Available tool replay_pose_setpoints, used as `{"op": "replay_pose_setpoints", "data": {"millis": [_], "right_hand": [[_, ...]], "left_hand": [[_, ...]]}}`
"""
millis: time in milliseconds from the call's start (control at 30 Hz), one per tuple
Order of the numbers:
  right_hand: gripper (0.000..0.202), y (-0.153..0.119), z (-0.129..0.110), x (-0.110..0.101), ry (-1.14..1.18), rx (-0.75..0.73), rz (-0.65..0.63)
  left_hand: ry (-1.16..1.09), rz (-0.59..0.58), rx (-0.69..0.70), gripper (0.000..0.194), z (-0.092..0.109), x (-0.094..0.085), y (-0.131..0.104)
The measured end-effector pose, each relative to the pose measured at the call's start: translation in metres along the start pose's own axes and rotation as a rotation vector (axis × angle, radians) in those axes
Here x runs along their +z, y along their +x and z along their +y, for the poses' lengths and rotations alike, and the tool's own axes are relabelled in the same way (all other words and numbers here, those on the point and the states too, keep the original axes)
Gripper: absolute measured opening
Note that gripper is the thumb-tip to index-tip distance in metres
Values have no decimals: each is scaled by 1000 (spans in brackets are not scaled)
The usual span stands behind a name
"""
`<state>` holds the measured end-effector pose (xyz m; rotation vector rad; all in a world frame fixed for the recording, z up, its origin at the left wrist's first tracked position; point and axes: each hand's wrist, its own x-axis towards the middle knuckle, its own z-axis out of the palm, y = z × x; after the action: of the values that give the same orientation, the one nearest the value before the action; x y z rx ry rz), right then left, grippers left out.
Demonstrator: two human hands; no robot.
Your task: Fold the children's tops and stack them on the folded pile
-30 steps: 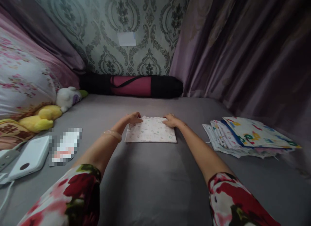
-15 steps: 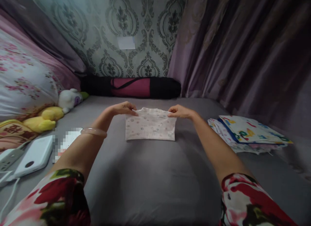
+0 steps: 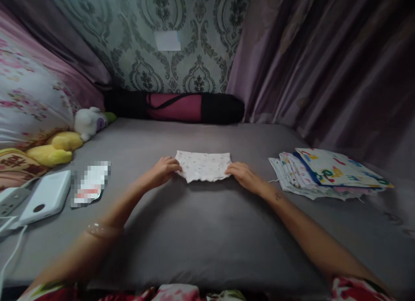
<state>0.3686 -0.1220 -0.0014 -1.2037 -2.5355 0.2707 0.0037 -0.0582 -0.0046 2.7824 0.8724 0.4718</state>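
A small folded white cloth (image 3: 205, 165) with a faint print lies on the grey bedsheet (image 3: 201, 236), its wavy edge toward me. At its left side my left hand (image 3: 166, 169) pinches the near corner between thumb and fingers. My right hand (image 3: 240, 173) grips the near right corner, fingers bent over the fabric. Both hands are closed on the cloth. To the right sits a stack of folded cloths, topped by a white one with colourful prints (image 3: 337, 165).
A black and maroon roll bag (image 3: 175, 107) lies along the wall. At the left are yellow (image 3: 50, 154) and white plush toys (image 3: 87, 123), a white power bank (image 3: 47, 197), a socket strip (image 3: 13, 201) with cables, and a pixelated item (image 3: 91, 183).
The cloth has turned, its wavy edge now near me instead of at the far side. Both hands have come nearer, to its lower corners. The view has shifted slightly.
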Motion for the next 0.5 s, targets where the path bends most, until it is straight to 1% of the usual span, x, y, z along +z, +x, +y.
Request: {"op": "replay_pose_setpoints", "data": {"millis": [67,100,167,233,300,367,433,500], "right_hand": [[42,-14,-4,17,-18,21,-38],[45,-18,-6,21,-23,28,-45],[48,-23,-10,21,-27,34,-43],[42,-22,-12,16,-38,49,-42],[33,-14,-16,12,-64,96,-40],[29,0,-23,14,-94,156,-16],[33,20,-32,22,-120,184,30],[42,44,-43,33,-149,183,53]], "left_hand": [[22,-21,-47,35,4,21,-16],[34,-21,-67,37,5,26,-22],[53,-17,-84,38,8,26,-29],[53,-35,-80,34,12,19,-29],[46,-17,-114,29,16,12,-23],[52,41,-183,28,22,11,-11],[72,80,-239,32,28,17,6],[101,50,-247,37,35,28,27]]}}
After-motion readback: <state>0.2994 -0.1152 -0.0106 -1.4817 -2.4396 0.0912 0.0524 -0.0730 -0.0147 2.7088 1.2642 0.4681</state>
